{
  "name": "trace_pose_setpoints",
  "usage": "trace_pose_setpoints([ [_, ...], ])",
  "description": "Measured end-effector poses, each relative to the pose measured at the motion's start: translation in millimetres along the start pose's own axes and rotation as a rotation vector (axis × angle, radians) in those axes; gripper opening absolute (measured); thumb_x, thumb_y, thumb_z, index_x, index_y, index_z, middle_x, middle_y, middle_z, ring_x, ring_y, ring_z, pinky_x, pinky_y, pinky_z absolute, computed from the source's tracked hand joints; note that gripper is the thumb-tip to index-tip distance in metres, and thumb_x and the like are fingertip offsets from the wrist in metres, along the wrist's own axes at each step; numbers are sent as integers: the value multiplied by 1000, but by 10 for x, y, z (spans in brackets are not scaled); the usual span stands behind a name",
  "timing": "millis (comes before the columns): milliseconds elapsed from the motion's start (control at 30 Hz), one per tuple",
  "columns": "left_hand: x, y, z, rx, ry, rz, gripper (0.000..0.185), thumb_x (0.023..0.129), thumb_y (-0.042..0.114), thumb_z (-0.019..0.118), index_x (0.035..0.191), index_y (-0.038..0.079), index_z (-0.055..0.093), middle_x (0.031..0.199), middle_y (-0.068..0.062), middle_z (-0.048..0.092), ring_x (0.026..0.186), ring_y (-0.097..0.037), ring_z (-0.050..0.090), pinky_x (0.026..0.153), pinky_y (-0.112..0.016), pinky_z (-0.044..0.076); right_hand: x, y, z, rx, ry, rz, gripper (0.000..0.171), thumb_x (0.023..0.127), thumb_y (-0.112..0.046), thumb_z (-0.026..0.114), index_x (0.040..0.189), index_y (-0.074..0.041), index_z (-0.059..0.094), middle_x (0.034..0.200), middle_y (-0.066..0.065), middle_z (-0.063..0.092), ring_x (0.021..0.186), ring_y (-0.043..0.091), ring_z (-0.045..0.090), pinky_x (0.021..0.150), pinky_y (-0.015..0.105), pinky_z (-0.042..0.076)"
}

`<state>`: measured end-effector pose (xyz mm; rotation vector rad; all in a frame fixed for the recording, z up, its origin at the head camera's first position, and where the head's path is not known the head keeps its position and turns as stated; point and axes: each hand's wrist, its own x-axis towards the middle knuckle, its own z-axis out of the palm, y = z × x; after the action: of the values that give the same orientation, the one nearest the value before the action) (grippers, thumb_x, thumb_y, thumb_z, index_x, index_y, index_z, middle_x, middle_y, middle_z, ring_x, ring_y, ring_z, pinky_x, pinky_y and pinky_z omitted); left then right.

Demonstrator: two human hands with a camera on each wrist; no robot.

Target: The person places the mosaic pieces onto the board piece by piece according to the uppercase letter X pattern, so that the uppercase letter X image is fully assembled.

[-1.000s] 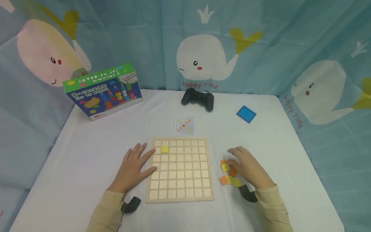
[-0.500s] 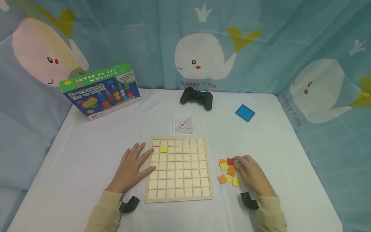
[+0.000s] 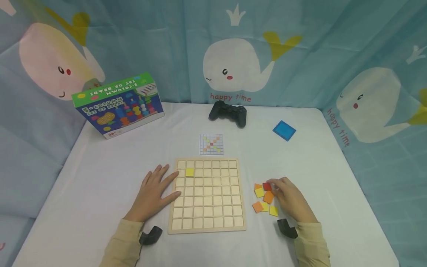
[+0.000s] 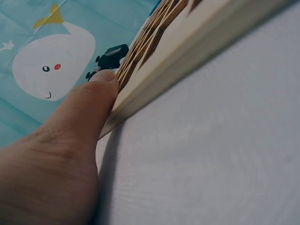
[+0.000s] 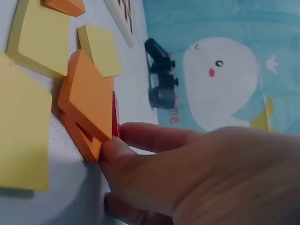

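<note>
A wooden grid board [image 3: 207,226] lies in front of me with one yellow tile [image 3: 189,172] in its second row. My left hand [image 3: 156,191] rests flat on the white table, fingers against the board's left edge; in the left wrist view its thumb [image 4: 101,91] touches the board's side [image 4: 187,47]. To the board's right is a small pile of tiles: orange [image 3: 268,197], yellow [image 3: 259,192] and red [image 3: 266,186]. My right hand [image 3: 272,187] has its fingers curled at the pile, with thumb and forefinger meeting at the red tile [image 5: 115,117] beside stacked orange tiles [image 5: 86,101].
A pattern card [image 3: 211,144] lies just beyond the board. Farther back are a black game controller [image 3: 228,113], a blue square [image 3: 284,130] and a bead-set box [image 3: 118,105] at the back left. A whale-print curtain [image 3: 233,66] closes off the table's far side.
My right hand drew back from over the pile, uncovering the red tile, and curled its fingers onto it. The left hand and the board stayed put.
</note>
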<state>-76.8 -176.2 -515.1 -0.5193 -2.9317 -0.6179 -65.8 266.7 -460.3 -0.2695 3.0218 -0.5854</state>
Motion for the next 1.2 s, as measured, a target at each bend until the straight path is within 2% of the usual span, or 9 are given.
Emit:
trace_pose_setpoints([
  [267,2,26,-29,-8,10,4,70,83,60,62,142,26,46,154,-12,32,144,-36,20,115,-58,14,36,-17,15,15,-50,43,30,88,-13,69,117,-18,63,94,1,57,76,14,50,72,32,53],
  [433,5,28,-33,-11,15,4,70,83,59,63,142,25,46,153,-13,33,144,-36,21,115,-58,14,42,-28,17,19,-35,37,30,87,-13,70,116,-16,64,93,1,57,75,14,49,69,31,51],
  [633,3,29,-26,-17,6,-9,71,83,60,62,143,26,46,154,-12,32,145,-35,19,115,-57,14,35,-32,33,33,-13,11,29,86,-15,72,115,-15,64,99,4,59,81,16,54,76,38,56],
  [800,7,47,-34,-18,-9,-21,70,83,61,62,142,26,46,154,-12,31,145,-34,18,116,-57,13,35,-38,31,41,-13,24,29,86,-16,72,113,-12,65,101,4,60,83,17,55,77,38,56],
  [1033,21,48,-28,-23,-11,-15,70,83,61,61,143,26,45,154,-12,31,145,-34,18,116,-57,13,103,-67,-15,45,-29,43,29,89,-16,69,116,-7,62,108,5,61,96,21,58,89,44,54],
  [1200,17,34,-32,-28,-15,-23,71,84,61,61,143,26,45,154,-13,31,145,-35,18,116,-57,12,226,-178,-102,72,-14,-18,30,89,-17,69,116,-9,61,110,3,61,100,20,59,91,42,54],
])
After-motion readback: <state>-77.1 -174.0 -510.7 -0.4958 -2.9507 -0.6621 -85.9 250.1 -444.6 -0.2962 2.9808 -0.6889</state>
